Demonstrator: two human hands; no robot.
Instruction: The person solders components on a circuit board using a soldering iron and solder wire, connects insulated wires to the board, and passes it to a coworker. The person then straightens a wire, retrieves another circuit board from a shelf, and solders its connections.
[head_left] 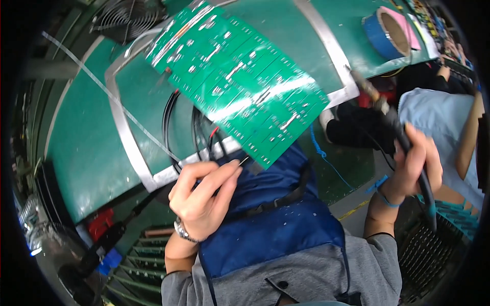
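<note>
A large green circuit board (240,104) with rows of solder points lies slantwise over the table, its near corner close to my left hand (204,196). That hand's fingertips pinch a thin silvery solder wire (244,159), whose short end points toward the board's corner. In my right hand (419,164), off to the right of the board, I grip a soldering iron (392,118) by its dark handle. The iron's tip points up and left, apart from the board, and is slightly blurred.
Black cables (167,120) with red ends lie under the board's left edge. A blue tape roll (384,35) stands at the far right of the green table (84,148). A fan (127,20) is at the far left. Another person in a light blue shirt (434,112) sits at right.
</note>
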